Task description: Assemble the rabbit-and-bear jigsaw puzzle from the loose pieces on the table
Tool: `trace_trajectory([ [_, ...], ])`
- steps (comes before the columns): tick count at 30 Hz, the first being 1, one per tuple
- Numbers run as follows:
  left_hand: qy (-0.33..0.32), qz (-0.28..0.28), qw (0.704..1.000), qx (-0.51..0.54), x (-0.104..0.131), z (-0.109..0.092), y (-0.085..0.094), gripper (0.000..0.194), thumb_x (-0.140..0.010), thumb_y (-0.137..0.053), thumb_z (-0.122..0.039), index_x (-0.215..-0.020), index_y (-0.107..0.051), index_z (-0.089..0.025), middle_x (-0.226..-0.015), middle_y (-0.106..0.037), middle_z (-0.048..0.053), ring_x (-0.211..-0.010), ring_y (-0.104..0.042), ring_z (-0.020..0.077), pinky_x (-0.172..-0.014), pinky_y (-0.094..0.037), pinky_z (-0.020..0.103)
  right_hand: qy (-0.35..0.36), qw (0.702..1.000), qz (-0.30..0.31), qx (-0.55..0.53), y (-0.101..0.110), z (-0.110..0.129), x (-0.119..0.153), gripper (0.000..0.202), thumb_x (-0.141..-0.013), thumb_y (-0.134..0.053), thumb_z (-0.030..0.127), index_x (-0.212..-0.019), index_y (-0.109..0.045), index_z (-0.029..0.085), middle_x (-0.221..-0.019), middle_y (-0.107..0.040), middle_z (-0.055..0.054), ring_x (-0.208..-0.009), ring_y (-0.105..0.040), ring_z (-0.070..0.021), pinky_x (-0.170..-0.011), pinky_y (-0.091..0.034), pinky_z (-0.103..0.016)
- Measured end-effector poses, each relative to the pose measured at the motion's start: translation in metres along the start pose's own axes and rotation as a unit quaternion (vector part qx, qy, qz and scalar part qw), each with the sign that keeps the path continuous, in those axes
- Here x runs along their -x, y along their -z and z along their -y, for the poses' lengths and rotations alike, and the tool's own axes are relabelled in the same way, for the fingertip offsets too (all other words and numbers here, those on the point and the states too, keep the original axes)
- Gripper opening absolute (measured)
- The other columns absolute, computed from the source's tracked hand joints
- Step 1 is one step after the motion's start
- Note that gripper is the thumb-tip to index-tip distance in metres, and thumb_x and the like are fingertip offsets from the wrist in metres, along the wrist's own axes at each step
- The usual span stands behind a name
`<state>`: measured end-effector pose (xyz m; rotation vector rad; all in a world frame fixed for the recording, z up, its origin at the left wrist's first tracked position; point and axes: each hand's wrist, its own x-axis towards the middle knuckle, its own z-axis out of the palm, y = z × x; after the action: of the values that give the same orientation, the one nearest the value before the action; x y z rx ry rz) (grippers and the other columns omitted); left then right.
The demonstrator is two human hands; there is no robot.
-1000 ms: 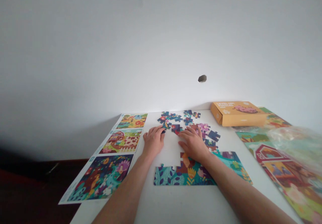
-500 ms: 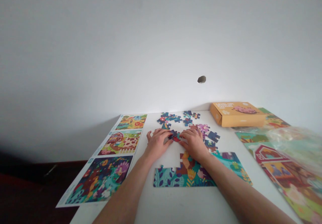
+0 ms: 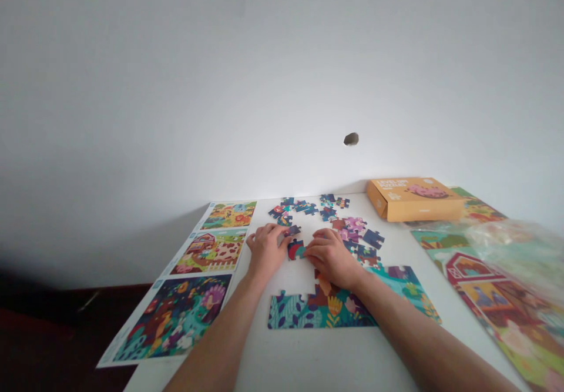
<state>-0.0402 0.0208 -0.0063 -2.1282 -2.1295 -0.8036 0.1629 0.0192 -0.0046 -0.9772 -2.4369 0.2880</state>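
Observation:
My left hand [image 3: 268, 252] pinches a dark puzzle piece [image 3: 294, 230] between thumb and fingers, just above the tabletop. Below it and to the right is a red, teal and dark blue puzzle piece [image 3: 295, 250], its right edge at the fingertips of my right hand [image 3: 333, 257], which are closed on it. Under my right wrist and forearm lies a partly joined puzzle [image 3: 295, 312] with leaves, flowers and a frog; the forearm hides some of it. Beyond my right hand sits a joined cluster with a purple-pink animal [image 3: 352, 227].
Loose puzzle pieces [image 3: 302, 207] lie scattered toward the wall, with a dark blue piece [image 3: 373, 238] on the right. A picture sheet [image 3: 240, 245] lies left. At right are an orange puzzle box [image 3: 418, 199], a farm puzzle [image 3: 476, 271] and a clear plastic bag [image 3: 520, 257].
The dark piece has moved left with my left hand, away from the red-and-teal piece, which now shows more fully. My right hand has shifted slightly left and down.

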Motion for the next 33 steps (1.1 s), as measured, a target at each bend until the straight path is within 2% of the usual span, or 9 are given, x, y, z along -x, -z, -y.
trace_trajectory([
  [3, -0.004, 0.011, 1.0, -0.004, 0.0, 0.0, 0.001, 0.02, -0.082, -0.064, -0.025, -0.101, -0.069, -0.031, -0.109, -0.066, 0.003, -0.107, -0.055, 0.0247, -0.095, -0.034, 0.043, 0.001, 1.0, 0.009, 0.014, 0.002, 0.001, 0.001, 0.022, -0.09, -0.057, 0.023, -0.108, -0.069, 0.029, -0.125, -0.063, -0.002, -0.122, -0.043, -0.0242, -0.103, -0.031, -0.043],
  [5, 0.003, 0.012, 1.0, -0.006, -0.001, 0.0, 0.001, 0.017, -0.082, -0.065, -0.025, -0.097, -0.069, -0.031, -0.109, -0.066, 0.003, -0.107, -0.055, 0.0253, -0.093, -0.034, 0.043, 0.006, 0.999, 0.028, 0.015, 0.004, 0.003, 0.002, 0.025, -0.09, -0.058, 0.026, -0.112, -0.067, 0.029, -0.128, -0.061, -0.002, -0.124, -0.041, -0.0256, -0.105, -0.03, -0.045],
  [10, 0.031, 0.008, 0.999, -0.003, -0.001, 0.004, 0.0, 0.012, -0.08, -0.067, -0.03, -0.091, -0.07, -0.029, -0.105, -0.066, 0.003, -0.104, -0.055, 0.0263, -0.088, -0.036, 0.043, 0.035, 0.998, 0.056, -0.009, 0.007, 0.01, 0.003, 0.024, -0.09, -0.058, 0.03, -0.112, -0.067, 0.028, -0.122, -0.063, -0.002, -0.12, -0.044, -0.0242, -0.104, -0.031, -0.042],
  [14, 0.02, 0.0, 1.0, -0.005, 0.0, 0.003, 0.0, 0.009, -0.08, -0.068, -0.035, -0.084, -0.07, -0.027, -0.105, -0.066, 0.003, -0.103, -0.055, 0.0258, -0.09, -0.036, 0.044, 0.057, 0.996, 0.063, -0.016, 0.007, 0.017, 0.003, 0.02, -0.09, -0.058, 0.03, -0.106, -0.069, 0.029, -0.116, -0.065, -0.002, -0.118, -0.046, -0.0229, -0.105, -0.029, -0.041],
  [17, -0.004, -0.012, 1.0, -0.005, 0.001, 0.001, 0.002, 0.015, -0.082, -0.065, -0.039, -0.079, -0.072, -0.025, -0.11, -0.064, 0.004, -0.106, -0.054, 0.0254, -0.092, -0.037, 0.043, 0.074, 0.994, 0.071, -0.037, 0.008, 0.019, 0.002, 0.018, -0.092, -0.055, 0.029, -0.1, -0.071, 0.027, -0.109, -0.068, -0.002, -0.111, -0.051, -0.021, -0.104, -0.031, -0.038],
  [21, -0.055, -0.003, 0.998, -0.008, 0.003, -0.001, 0.005, 0.025, -0.087, -0.058, -0.042, -0.076, -0.074, -0.027, -0.118, -0.063, 0.003, -0.111, -0.051, 0.0264, -0.092, -0.037, 0.044, 0.079, 0.992, 0.069, -0.067, 0.007, 0.017, 0.002, 0.023, -0.095, -0.047, 0.024, -0.098, -0.07, 0.023, -0.102, -0.068, -0.003, -0.097, -0.057, -0.0171, -0.094, -0.038, -0.031],
  [25, -0.067, 0.003, 0.998, 0.003, 0.003, 0.0, 0.005, 0.028, -0.087, -0.057, -0.04, -0.07, -0.074, -0.025, -0.118, -0.063, 0.003, -0.111, -0.05, 0.0273, -0.093, -0.038, 0.045, 0.05, 0.997, 0.037, -0.048, 0.003, 0.013, 0.0, 0.019, -0.094, -0.053, 0.027, -0.097, -0.07, 0.022, -0.102, -0.067, -0.005, -0.096, -0.056, -0.0188, -0.094, -0.038, -0.034],
  [29, -0.095, 0.013, 0.995, 0.027, 0.005, 0.0, 0.003, 0.032, -0.085, -0.059, -0.035, -0.059, -0.072, -0.023, -0.118, -0.063, 0.003, -0.112, -0.049, 0.0279, -0.095, -0.039, 0.045, 0.069, 0.996, 0.038, -0.05, -0.001, 0.009, 0.0, 0.018, -0.093, -0.055, 0.025, -0.086, -0.071, 0.021, -0.09, -0.067, -0.004, -0.088, -0.056, -0.0175, -0.09, -0.04, -0.033],
  [33, -0.134, 0.021, 0.99, 0.035, 0.007, -0.002, 0.005, 0.033, -0.084, -0.06, -0.03, -0.053, -0.07, -0.022, -0.123, -0.062, 0.001, -0.113, -0.047, 0.0283, -0.095, -0.039, 0.046, 0.068, 0.996, 0.034, -0.049, -0.001, 0.011, 0.001, 0.017, -0.09, -0.059, 0.029, -0.083, -0.071, 0.02, -0.084, -0.065, -0.004, -0.085, -0.055, -0.0179, -0.084, -0.041, -0.032],
])
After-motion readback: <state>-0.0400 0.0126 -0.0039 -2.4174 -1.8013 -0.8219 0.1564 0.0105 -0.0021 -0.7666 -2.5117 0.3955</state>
